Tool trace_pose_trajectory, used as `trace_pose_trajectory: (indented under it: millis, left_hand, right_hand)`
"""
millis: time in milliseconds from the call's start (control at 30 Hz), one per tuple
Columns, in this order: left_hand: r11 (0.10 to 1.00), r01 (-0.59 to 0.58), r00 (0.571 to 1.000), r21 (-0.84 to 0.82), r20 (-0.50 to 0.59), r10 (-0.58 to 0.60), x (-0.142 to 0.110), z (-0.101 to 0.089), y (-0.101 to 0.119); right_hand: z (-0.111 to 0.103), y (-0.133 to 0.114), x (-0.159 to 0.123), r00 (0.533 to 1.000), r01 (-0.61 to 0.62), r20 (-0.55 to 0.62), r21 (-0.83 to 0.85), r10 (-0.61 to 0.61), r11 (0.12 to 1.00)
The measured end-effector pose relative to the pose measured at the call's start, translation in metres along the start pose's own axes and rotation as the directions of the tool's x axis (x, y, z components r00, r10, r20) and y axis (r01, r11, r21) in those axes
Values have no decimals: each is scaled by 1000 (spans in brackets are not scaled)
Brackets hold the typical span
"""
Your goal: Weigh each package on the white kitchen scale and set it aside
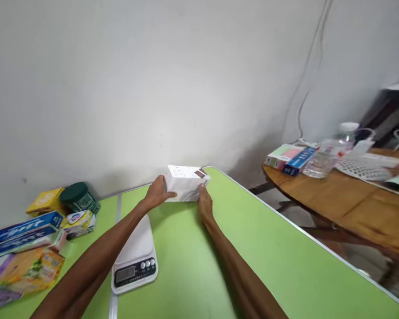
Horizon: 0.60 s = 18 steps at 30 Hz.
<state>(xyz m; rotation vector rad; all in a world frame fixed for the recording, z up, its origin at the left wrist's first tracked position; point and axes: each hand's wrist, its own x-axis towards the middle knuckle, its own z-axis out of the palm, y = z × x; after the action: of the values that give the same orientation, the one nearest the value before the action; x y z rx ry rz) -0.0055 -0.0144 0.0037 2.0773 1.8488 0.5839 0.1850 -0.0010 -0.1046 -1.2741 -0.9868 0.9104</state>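
A white box (pixel 182 183) with printed text and a dark patch at one top corner is gripped between my two hands near the far edge of the green table (pixel 186 257). My left hand (pixel 158 192) clasps its left end, thumb along the near face. At the right end, my right hand (pixel 204 202) presses its fingers against the side. Whether the box rests on the table or hangs just above it, I cannot tell. A white digital kitchen scale (pixel 136 261) lies nearer to me, partly covered by my left forearm.
On the left stand a dark green lidded jar (pixel 80 198), a yellow box (pixel 46 201), a long blue box (pixel 25 232), and an orange package (pixel 31 270). Across a gap to the right, a wooden table (pixel 322 199) bears small boxes and a clear plastic bottle (pixel 324 157).
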Motion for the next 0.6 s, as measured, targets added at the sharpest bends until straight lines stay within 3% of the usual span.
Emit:
trace_pose_trajectory:
  millis: [167,367,500,600]
  left_hand:
    - [979,-105,993,-177,-73,93,-83,-35,-20]
    - [886,-76,983,-457,-185,-11,-179,-71,-68]
    - [848,-28,976,-530,-197,-91,-212,-70,-105]
    - [838,6,977,-545,-175,-121,-223,-60,-126]
  right_hand:
    - [-8,-31,-83,989,130,83,-70,-124,989]
    - [30,-73,-150,911,332,278,-55,-305,942]
    - [56,-68,-173,855,414,367,-59,-366,909]
    - [63,-57,-184,834,431,411,-72,-367,899]
